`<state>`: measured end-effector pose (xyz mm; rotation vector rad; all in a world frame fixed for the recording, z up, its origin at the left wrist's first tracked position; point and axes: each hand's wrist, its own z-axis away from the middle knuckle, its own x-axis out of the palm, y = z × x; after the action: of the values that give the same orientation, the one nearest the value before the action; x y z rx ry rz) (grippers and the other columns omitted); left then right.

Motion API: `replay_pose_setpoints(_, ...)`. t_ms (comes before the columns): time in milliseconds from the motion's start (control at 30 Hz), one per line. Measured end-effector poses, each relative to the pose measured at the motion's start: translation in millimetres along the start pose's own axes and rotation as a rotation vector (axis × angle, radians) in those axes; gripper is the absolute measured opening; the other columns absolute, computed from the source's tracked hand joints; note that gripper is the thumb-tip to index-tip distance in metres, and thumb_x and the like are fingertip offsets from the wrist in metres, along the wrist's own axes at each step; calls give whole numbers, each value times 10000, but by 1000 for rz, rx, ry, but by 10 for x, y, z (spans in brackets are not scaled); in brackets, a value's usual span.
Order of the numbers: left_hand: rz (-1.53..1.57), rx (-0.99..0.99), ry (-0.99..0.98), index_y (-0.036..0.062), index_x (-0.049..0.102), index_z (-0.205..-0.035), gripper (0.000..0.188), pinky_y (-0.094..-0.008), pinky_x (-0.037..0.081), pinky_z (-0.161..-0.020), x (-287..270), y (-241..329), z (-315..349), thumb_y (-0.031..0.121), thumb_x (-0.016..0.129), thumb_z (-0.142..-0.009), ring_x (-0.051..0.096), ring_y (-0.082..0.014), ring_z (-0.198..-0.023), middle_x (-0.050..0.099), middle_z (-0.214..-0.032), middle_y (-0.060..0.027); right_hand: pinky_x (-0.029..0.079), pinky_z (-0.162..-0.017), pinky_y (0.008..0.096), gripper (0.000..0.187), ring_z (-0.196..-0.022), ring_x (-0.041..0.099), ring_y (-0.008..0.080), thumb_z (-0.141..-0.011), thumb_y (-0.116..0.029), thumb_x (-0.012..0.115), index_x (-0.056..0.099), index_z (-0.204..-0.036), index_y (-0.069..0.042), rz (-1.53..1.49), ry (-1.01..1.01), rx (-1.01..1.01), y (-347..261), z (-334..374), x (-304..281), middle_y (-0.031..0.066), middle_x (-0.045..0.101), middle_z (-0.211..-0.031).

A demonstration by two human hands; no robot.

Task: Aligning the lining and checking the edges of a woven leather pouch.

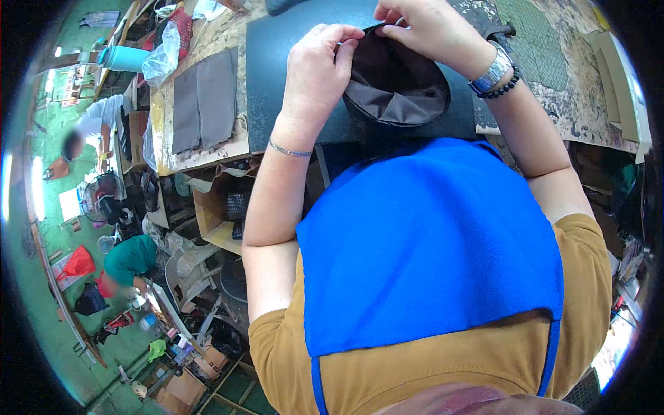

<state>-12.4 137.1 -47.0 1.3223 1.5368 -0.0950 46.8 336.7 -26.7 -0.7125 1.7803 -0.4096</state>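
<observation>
Both hands are at the far edge of a dark brown fabric pouch, whose round, open mouth faces up and shows a creased lining. With thumb and fingertips my left hand pinches the pouch's rim at its far left. Close beside it, my right hand grips the same rim between thumb and curled fingers. The pouch's near side hangs at the front edge of a dark cutting mat on the worn workbench. Left of the mat lie two flat dark brown fabric pieces side by side.
A hammer-like tool lies past my right wrist. At the bench's left edge are a teal tumbler, a clear plastic bag and a red basket. Cardboard stands at the right. Two people work off to the left.
</observation>
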Motion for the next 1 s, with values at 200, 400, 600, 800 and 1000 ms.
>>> replay_pose_setpoints(200, -45, -57, 23, 64, 692, -971, 130, -324, 518, -736, -13, -88, 114, 36, 623, -865, 668, -229, -799, 657, -905, -107, 518, -704, 444, 193, -809, 645, 391, -828, -196, 673, 636, -917, -29, -2, -22, -112, 17, 6, 117, 197, 665, -817)
replay_pose_setpoints(400, -65, -60, -45, 81, 702, -955, 145, -336, 508, -774, -17, -80, 90, 25, 589, -883, 650, -255, -867, 641, -918, -102, 542, -763, 331, 193, -894, 674, 254, -856, -155, 688, 647, -1025, -71, 66, 123, -440, 283, -42, 356, 91, 679, -1036)
replay_pose_setpoints(600, 165, -220, -6, 42, 652, -991, 123, -288, 509, -702, -32, -75, 84, 40, 639, -868, 662, -168, -789, 676, -883, -79, 537, -761, 349, 122, -883, 661, 292, -864, -152, 672, 642, -942, -63, 77, 52, -358, 321, -63, 344, 91, 673, -1061)
replay_pose_setpoints(800, 193, -327, 12, 35, 635, -1023, 202, -256, 496, -649, -34, -34, 64, 77, 691, -834, 652, -120, -730, 690, -848, -61, 537, -711, 332, 128, -803, 674, 275, -838, -147, 697, 649, -851, -29, 22, 106, -202, 252, -64, 373, 118, 684, -880)
replay_pose_setpoints(1000, 135, -299, -8, 47, 687, -1063, 253, -257, 514, -648, 10, -68, 26, 84, 681, -813, 659, -122, -715, 698, -843, -75, 525, -656, 357, 156, -720, 658, 279, -809, -183, 699, 652, -824, -35, -58, 129, -166, 245, -100, 396, 137, 656, -764)
